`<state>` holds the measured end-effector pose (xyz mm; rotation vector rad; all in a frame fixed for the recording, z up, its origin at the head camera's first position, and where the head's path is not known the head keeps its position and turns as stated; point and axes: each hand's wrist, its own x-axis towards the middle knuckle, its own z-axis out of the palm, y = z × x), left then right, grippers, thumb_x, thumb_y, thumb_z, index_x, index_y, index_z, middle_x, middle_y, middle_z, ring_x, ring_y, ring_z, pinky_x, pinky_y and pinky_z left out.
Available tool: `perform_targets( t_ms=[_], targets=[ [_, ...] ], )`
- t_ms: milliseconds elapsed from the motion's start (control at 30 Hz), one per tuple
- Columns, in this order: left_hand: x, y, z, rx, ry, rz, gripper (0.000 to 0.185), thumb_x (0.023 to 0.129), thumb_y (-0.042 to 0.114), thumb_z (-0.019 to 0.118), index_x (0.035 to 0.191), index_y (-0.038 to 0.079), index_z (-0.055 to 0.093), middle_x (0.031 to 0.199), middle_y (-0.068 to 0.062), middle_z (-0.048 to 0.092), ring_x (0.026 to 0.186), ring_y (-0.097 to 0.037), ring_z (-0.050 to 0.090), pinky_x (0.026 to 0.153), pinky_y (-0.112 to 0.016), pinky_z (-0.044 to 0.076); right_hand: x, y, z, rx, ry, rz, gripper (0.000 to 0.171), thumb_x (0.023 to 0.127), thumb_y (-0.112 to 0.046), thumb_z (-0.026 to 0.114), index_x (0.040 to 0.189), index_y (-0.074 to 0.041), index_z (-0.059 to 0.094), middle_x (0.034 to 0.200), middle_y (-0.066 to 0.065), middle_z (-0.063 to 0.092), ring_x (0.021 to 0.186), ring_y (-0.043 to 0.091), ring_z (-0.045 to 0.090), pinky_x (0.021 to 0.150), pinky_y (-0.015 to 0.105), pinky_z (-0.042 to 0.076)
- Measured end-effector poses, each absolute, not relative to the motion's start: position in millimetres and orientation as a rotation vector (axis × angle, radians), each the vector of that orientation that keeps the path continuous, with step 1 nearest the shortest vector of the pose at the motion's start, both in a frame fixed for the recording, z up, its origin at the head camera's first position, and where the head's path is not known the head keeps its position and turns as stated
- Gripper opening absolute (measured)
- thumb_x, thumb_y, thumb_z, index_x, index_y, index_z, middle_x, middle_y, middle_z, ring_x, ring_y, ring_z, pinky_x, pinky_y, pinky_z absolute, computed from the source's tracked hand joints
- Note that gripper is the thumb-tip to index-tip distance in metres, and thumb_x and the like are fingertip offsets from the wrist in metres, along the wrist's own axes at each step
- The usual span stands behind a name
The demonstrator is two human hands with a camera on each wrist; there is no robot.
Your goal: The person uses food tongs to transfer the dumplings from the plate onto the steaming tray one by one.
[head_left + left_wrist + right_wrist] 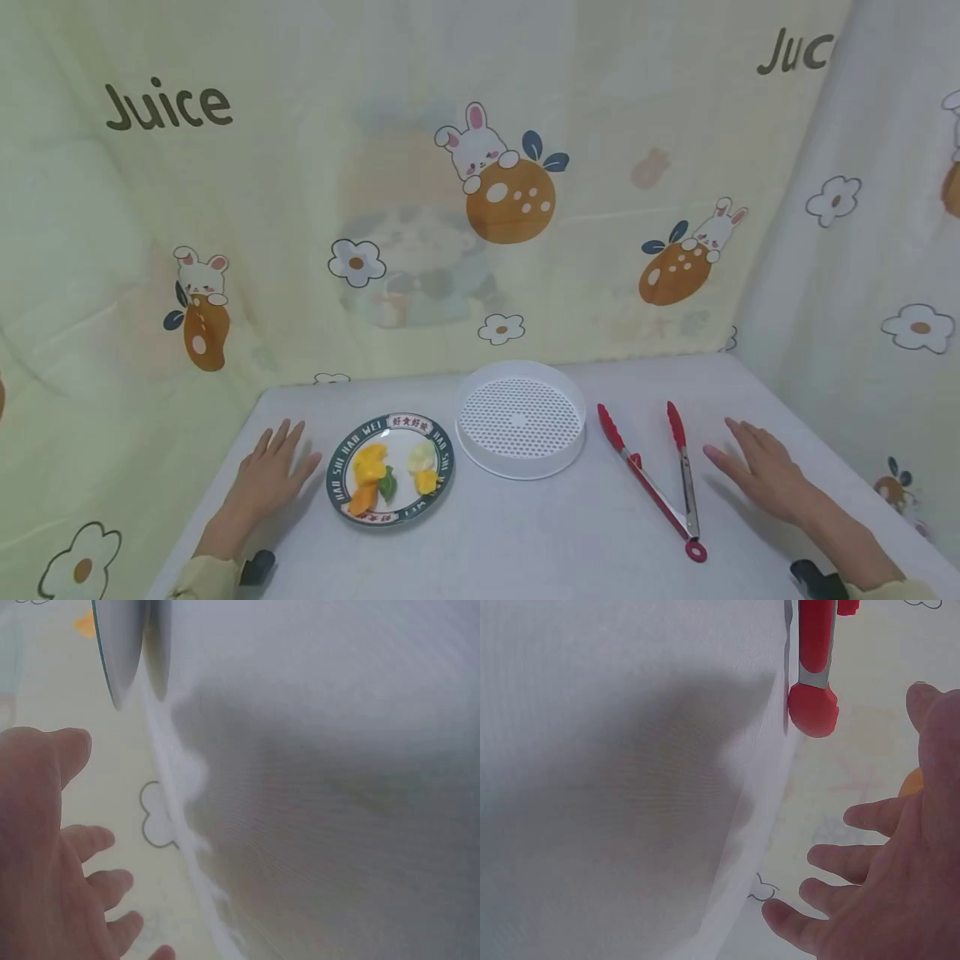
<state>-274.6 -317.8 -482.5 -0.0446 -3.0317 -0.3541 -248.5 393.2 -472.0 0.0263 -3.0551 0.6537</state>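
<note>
Left hand: the left hand (pixel 272 472) lies flat on the bench (pixel 525 533), palm down, fingers straight and slightly spread, holding nothing.
Right hand: the right hand (pixel 757 468) also rests flat on the bench, fingers stretched out and a little apart, empty.
Plate: the plate (pixel 345 492) sits just beside the left hand, on its inner side, close to the fingertips but apart from them; its rim shows at the top of the left wrist view.
Food: pieces of food (pixel 371 467) in yellow, orange and pale cream, with one green bit, lie on the plate.
Tongs: red-tipped metal tongs (pixel 660 475) lie near the right hand, on its inner side, not touched by it; their arms are spread, tips pointing away from the person, the ring end toward the person.
Strainer tray: a round white tray (pixel 521 421) with a perforated bottom stands between the two hands, between plate and tongs and slightly farther out than both.
Backdrop: a printed cloth (pixel 420 208) with rabbits, flowers and the word "Juice" hangs beyond both hands.
</note>
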Motion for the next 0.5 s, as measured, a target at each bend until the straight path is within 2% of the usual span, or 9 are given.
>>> perform_targets(
  t_ms=[133,233,300,367,433,500],
  targets=[
    [-275.8,-317.0,-483.8,-0.046,-3.034,-0.344,0.08,0.1,0.055,0.047,0.156,0.003,0.026,0.162,-0.029,0.018,0.148,-0.055,0.013,0.112,-0.074,0.018,-248.4,392.9,-471.1,0.024,-3.077,0.632,0.089,0.1,-0.058,0.044,0.151,0.011,0.021,0.148,0.045,0.02,0.133,0.064,0.018,0.099,0.082,0.023],
    [-276.3,-315.2,-483.9,-0.04,-3.045,-0.339,0.08,0.1,0.057,0.045,0.156,0.002,0.027,0.161,-0.029,0.02,0.147,-0.056,0.015,0.112,-0.074,0.019,-247.4,391.3,-470.2,-0.004,-3.135,0.608,0.09,0.1,-0.06,0.044,0.147,0.014,0.027,0.142,0.046,0.03,0.128,0.063,0.03,0.096,0.078,0.035],
    [-275.9,-313.0,-483.7,-0.035,-3.056,-0.34,0.08,0.1,0.058,0.045,0.155,0.001,0.029,0.161,-0.03,0.021,0.147,-0.055,0.016,0.112,-0.073,0.021,-245.7,388.0,-470.1,-0.03,-3.182,0.618,0.091,0.099,-0.062,0.044,0.143,0.017,0.032,0.129,0.043,0.044,0.114,0.055,0.047,0.091,0.068,0.047],
    [-275.6,-310.4,-483.5,-0.029,-3.067,-0.345,0.078,0.101,0.056,0.045,0.154,0.001,0.031,0.16,-0.029,0.024,0.147,-0.055,0.017,0.113,-0.072,0.021,-243.6,381.0,-469.0,-0.054,-3.238,0.639,0.091,0.099,-0.063,0.045,0.139,0.018,0.037,0.113,0.034,0.056,0.098,0.042,0.056,0.082,0.054,0.054],
    [-275.3,-307.9,-483.6,-0.025,-3.072,-0.341,0.075,0.101,0.053,0.045,0.153,0.0,0.033,0.159,-0.029,0.026,0.147,-0.054,0.019,0.113,-0.071,0.022,-240.8,371.5,-468.2,-0.055,-3.264,0.673,0.09,0.098,-0.062,0.047,0.136,0.019,0.041,0.1,0.022,0.061,0.087,0.028,0.056,0.073,0.042,0.053],
    [-275.2,-305.5,-483.7,-0.031,-3.069,-0.338,0.071,0.102,0.049,0.046,0.151,-0.001,0.036,0.158,-0.03,0.029,0.146,-0.054,0.021,0.113,-0.07,0.023,-237.6,360.1,-467.1,-0.055,-3.276,0.703,0.088,0.097,-0.062,0.049,0.133,0.018,0.045,0.094,0.013,0.061,0.083,0.021,0.053,0.068,0.036,0.048]
  ],
)
